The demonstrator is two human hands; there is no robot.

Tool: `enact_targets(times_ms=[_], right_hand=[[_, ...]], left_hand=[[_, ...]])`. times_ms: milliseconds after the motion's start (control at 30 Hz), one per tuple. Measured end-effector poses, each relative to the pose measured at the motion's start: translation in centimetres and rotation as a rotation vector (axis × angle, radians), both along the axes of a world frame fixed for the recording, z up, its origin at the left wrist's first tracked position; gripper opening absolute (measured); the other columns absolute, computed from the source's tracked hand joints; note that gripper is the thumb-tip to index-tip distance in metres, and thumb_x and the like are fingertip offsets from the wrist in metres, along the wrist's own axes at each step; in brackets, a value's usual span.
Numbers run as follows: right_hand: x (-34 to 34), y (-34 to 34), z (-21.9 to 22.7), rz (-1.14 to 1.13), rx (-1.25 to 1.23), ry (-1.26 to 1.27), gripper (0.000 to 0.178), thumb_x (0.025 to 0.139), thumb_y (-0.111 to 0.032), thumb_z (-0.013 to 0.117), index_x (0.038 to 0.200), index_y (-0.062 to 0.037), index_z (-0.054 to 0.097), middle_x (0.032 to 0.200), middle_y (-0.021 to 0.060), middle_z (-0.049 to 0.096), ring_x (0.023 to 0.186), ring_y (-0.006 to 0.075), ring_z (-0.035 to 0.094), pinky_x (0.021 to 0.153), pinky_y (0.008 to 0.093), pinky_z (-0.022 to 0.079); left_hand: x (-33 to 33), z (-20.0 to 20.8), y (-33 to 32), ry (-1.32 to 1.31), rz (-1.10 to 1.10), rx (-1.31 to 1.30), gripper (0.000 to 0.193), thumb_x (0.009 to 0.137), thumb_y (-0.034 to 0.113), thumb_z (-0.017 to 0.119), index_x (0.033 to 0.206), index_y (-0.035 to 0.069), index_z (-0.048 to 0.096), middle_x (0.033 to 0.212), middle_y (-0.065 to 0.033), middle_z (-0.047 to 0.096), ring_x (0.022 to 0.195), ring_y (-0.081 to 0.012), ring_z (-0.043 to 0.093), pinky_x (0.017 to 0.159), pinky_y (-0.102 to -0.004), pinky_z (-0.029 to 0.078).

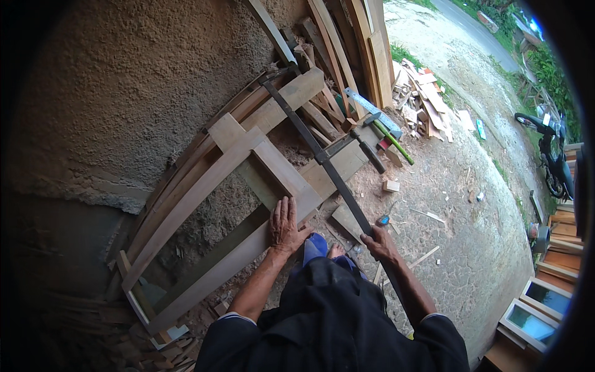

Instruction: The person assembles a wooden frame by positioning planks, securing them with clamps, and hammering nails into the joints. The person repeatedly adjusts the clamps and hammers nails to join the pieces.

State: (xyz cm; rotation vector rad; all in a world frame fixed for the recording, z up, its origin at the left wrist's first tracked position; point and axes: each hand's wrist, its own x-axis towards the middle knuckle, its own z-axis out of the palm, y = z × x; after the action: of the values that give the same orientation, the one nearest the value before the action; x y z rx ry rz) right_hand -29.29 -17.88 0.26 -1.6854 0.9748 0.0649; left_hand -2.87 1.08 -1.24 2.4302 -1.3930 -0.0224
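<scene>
A pale wooden frame (217,271) with crosspieces lies slantwise on wooden supports by the wall. My left hand (287,228) rests flat on its near corner, fingers stretched out. My right hand (379,243) is wrapped round the bar of a long dark bar clamp (344,189). The clamp runs from a plank at the wall back past my right forearm. Its screw handle (372,157) is above a wide board (334,172). At that board's far end are a hammer with a green handle (393,142) and a metal square (372,111).
Long planks (372,56) lean against the wall at the back. Wood scraps (427,99) are heaped on the ground beyond the board. A blue-and-black tool (385,219) and loose offcuts lie near my feet. At right are a motorbike (553,149) and wooden frames with glass (538,313).
</scene>
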Motion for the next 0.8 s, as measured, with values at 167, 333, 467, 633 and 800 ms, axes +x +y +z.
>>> enact_targets(times_ms=[167, 333, 467, 633, 800], right_hand=[[-3.4, 4.4, 1.5, -0.048, -0.022, -0.096, 0.037, 0.091, -0.034, 0.069, 0.086, 0.0002, 0.056, 0.064, 0.0037, 0.049, 0.058, 0.0140, 0.046, 0.050, 0.0352, 0.037], [-5.6, 7.9, 2.7, -0.015, -0.022, 0.052, 0.043, 0.089, -0.038, 0.070, 0.086, 0.0019, 0.055, 0.064, 0.0113, 0.048, 0.061, 0.0224, 0.044, 0.056, 0.0408, 0.035], [-8.2, 11.2, 2.4, 0.004, -0.039, 0.044, 0.043, 0.088, -0.038, 0.071, 0.083, 0.0009, 0.052, 0.061, 0.0105, 0.046, 0.059, 0.0220, 0.044, 0.056, 0.0416, 0.035], [-10.6, 15.3, 2.1, 0.031, 0.016, 0.121, 0.043, 0.088, -0.037, 0.072, 0.081, -0.0003, 0.051, 0.062, 0.0119, 0.047, 0.060, 0.0214, 0.045, 0.056, 0.0415, 0.038], [-11.2, 18.5, 2.9, 0.071, 0.010, 0.129, 0.041, 0.087, -0.037, 0.073, 0.083, -0.0007, 0.054, 0.061, 0.0120, 0.048, 0.057, 0.0194, 0.045, 0.055, 0.0399, 0.039]], left_hand=[[-1.1, -1.4, 0.0, -0.047, 0.027, -0.030, 0.091, 0.076, 0.026, 0.080, 0.151, 0.002, 0.035, 0.147, -0.0183, 0.043, 0.131, -0.0368, 0.041, 0.111, -0.0496, 0.033], [-1.7, -1.2, 0.0, -0.054, 0.030, -0.031, 0.087, 0.073, 0.021, 0.081, 0.147, 0.001, 0.040, 0.144, -0.0161, 0.046, 0.130, -0.0354, 0.042, 0.110, -0.0485, 0.034], [-2.8, 0.4, 0.8, 0.044, -0.040, -0.289, 0.073, 0.083, 0.028, 0.075, 0.143, -0.001, 0.044, 0.138, -0.0198, 0.050, 0.122, -0.0348, 0.048, 0.106, -0.0455, 0.038], [-3.1, 2.7, 0.1, 1.546, 0.291, -0.687, 0.059, 0.099, 0.051, 0.057, 0.126, 0.000, 0.054, 0.119, -0.0180, 0.063, 0.101, -0.0278, 0.063, 0.092, -0.0367, 0.051], [-2.6, 4.6, -0.6, 2.078, 0.543, -1.014, 0.057, 0.097, 0.059, 0.055, 0.108, 0.003, 0.057, 0.097, -0.0120, 0.071, 0.094, -0.0231, 0.069, 0.086, -0.0372, 0.057]])
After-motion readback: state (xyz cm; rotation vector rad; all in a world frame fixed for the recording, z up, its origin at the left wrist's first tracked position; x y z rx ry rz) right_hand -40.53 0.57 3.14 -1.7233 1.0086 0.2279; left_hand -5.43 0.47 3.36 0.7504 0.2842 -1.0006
